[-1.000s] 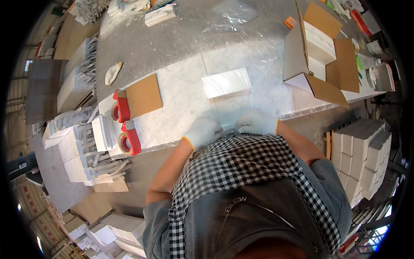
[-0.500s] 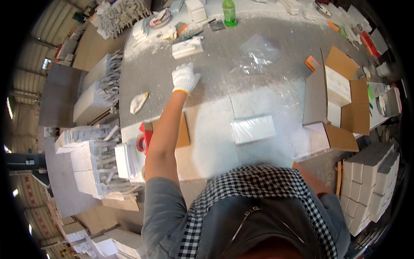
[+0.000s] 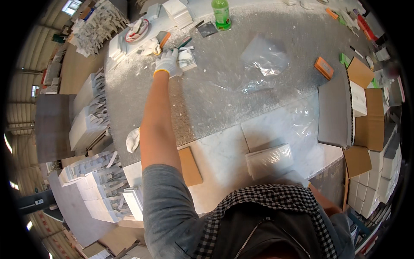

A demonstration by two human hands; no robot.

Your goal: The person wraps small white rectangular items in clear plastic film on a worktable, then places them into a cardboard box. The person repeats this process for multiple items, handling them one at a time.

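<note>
- Head view: the white-gloved left hand (image 3: 168, 62) is stretched far across the grey stone bench (image 3: 207, 99), fingers laid on a small white flat packet (image 3: 187, 59) — whether grasped cannot be told.
- The right hand is out of sight.
- A plastic-wrapped white tile stack (image 3: 269, 160) is kept at the near edge — within easy reach.

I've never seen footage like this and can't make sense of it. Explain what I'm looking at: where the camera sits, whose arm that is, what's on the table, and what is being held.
There is no machine here: a person works with their own hands. The picture comes from a wide fisheye camera worn on that person's head, looking down, which is why straight edges bend near the rim. The checked fabric at the bottom is their own clothing.

The long arm is their left, ending in a white-gloved left hand stretched across the dusty grey stone worktable. It rests on a small stack of white tiles; whether it grips them is hard to tell. The right hand is out of sight.

Also on the table: a green plastic bottle, crumpled clear plastic bags, a plastic-wrapped white tile pack, a flat brown cardboard sheet and an open cardboard box.
</note>
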